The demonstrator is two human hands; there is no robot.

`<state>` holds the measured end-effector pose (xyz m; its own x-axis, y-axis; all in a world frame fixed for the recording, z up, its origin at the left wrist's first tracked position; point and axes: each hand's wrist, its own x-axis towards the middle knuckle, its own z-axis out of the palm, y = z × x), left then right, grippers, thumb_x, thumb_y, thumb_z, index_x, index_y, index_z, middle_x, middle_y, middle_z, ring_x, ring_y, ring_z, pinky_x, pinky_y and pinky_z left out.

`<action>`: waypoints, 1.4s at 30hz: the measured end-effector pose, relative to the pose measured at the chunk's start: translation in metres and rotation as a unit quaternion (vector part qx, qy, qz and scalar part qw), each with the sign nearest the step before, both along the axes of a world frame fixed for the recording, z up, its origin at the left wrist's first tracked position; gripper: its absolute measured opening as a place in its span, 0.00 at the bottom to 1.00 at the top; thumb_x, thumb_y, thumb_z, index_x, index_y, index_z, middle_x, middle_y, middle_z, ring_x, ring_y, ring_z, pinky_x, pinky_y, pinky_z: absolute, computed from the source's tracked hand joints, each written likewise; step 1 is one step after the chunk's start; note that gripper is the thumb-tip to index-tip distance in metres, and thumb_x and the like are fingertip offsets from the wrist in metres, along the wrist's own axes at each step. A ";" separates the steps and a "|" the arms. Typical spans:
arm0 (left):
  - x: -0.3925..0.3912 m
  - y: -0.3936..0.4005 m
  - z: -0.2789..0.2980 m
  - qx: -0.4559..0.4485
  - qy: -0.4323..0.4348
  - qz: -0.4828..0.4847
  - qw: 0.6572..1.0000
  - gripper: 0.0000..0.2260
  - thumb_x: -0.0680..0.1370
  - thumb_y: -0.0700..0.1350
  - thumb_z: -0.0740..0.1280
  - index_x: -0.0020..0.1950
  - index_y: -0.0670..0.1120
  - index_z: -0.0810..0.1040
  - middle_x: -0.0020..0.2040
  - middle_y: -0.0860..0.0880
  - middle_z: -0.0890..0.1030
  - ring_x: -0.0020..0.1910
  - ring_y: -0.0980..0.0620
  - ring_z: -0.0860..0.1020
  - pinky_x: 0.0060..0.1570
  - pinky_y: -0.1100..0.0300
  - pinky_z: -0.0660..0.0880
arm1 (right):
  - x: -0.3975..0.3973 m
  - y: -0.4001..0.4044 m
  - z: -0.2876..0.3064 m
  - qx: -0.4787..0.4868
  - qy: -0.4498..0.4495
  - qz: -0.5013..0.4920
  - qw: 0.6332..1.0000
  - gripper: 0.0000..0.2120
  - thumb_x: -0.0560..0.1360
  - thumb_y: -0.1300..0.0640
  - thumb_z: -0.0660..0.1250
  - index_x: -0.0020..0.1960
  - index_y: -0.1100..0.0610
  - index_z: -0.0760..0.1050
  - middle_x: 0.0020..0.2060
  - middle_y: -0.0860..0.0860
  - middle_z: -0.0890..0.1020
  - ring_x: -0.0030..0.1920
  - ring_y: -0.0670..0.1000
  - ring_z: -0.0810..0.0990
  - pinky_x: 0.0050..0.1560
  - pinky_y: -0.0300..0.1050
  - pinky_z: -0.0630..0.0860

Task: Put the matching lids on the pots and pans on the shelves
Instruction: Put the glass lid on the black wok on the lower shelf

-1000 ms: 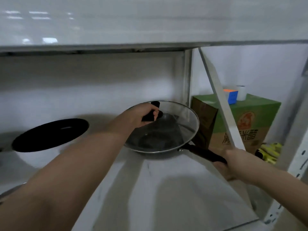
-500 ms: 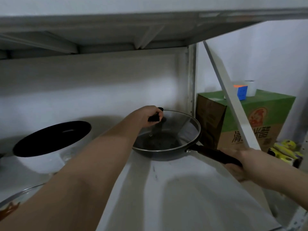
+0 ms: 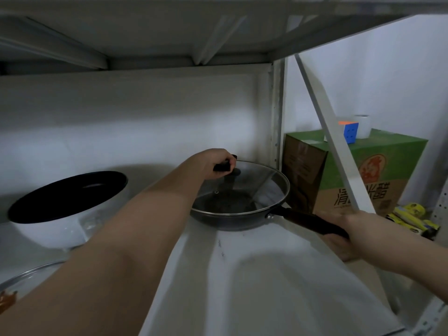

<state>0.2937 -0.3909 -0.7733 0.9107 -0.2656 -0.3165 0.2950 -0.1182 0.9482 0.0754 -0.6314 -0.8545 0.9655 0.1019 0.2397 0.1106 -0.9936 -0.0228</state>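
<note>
A dark frying pan (image 3: 232,220) stands on the white shelf (image 3: 266,275), right of centre. A glass lid (image 3: 257,187) with a steel rim lies flat on its rim. My left hand (image 3: 213,163) is closed around the lid's black knob. My right hand (image 3: 341,236) grips the end of the pan's long dark handle (image 3: 312,223). A white pot (image 3: 60,212) with a black inside stands uncovered at the left. The rim of another glass lid (image 3: 29,277) shows at the lower left corner.
The shelf above (image 3: 218,25) hangs low over the pan. A white upright (image 3: 278,112) and a slanted brace (image 3: 334,151) bound the shelf's right end. Beyond them stands a green carton (image 3: 378,180) with a puzzle cube (image 3: 350,132) and a white roll (image 3: 362,126) on top. Yellow packets (image 3: 412,219) lie beside it.
The glass lid was tilted up over the pan and now rests flat on its rim. The view has dropped lower, under the upper shelf. Both hands keep their holds.
</note>
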 end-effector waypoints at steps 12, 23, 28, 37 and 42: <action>0.000 0.002 0.003 -0.005 0.006 -0.014 1.000 0.05 0.74 0.32 0.62 0.40 0.37 0.74 0.66 0.41 0.73 0.33 0.55 0.72 0.37 0.62 0.76 | 0.003 -0.004 -0.003 0.001 -0.006 0.002 1.000 0.24 0.76 0.42 0.56 0.71 0.45 0.62 0.52 0.50 0.80 0.49 0.52 0.80 0.46 0.43 0.75; -0.009 0.004 0.006 -0.074 0.051 -0.013 0.996 0.02 0.77 0.32 0.60 0.46 0.37 0.72 0.44 0.42 0.74 0.19 0.58 0.69 0.22 0.71 0.73 | 0.003 -0.003 -0.003 -0.002 -0.003 0.006 1.000 0.25 0.76 0.42 0.56 0.72 0.45 0.61 0.52 0.50 0.80 0.49 0.52 0.80 0.47 0.43 0.75; -0.011 0.005 0.006 -0.102 0.072 -0.014 0.992 0.03 0.78 0.33 0.59 0.47 0.37 0.71 0.42 0.43 0.73 0.16 0.57 0.69 0.20 0.71 0.72 | 0.002 -0.004 -0.004 0.003 -0.009 0.000 1.000 0.25 0.76 0.41 0.56 0.72 0.45 0.61 0.51 0.49 0.80 0.48 0.52 0.79 0.46 0.43 0.76; -0.011 0.001 0.006 -0.013 0.029 -0.032 0.999 0.02 0.76 0.34 0.62 0.44 0.37 0.73 0.52 0.42 0.75 0.26 0.58 0.71 0.29 0.70 0.75 | 0.004 -0.003 0.000 0.002 0.002 0.002 1.000 0.25 0.76 0.42 0.56 0.72 0.46 0.61 0.52 0.49 0.80 0.49 0.51 0.79 0.47 0.42 0.75; -0.015 -0.003 0.013 0.219 -0.117 -0.055 0.967 0.05 0.77 0.40 0.63 0.49 0.40 0.71 0.34 0.47 0.74 0.15 0.60 0.71 0.15 0.70 0.66 | 0.003 -0.002 0.001 0.004 0.008 0.004 1.000 0.25 0.76 0.42 0.57 0.72 0.46 0.62 0.51 0.49 0.80 0.49 0.52 0.79 0.47 0.42 0.75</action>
<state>0.2790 -0.3943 -0.7605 0.9446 -0.2532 -0.2087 0.0404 -0.5415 0.8397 0.0789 -0.6333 -0.8535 0.9685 0.1082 0.2245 0.1185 -0.9924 -0.0331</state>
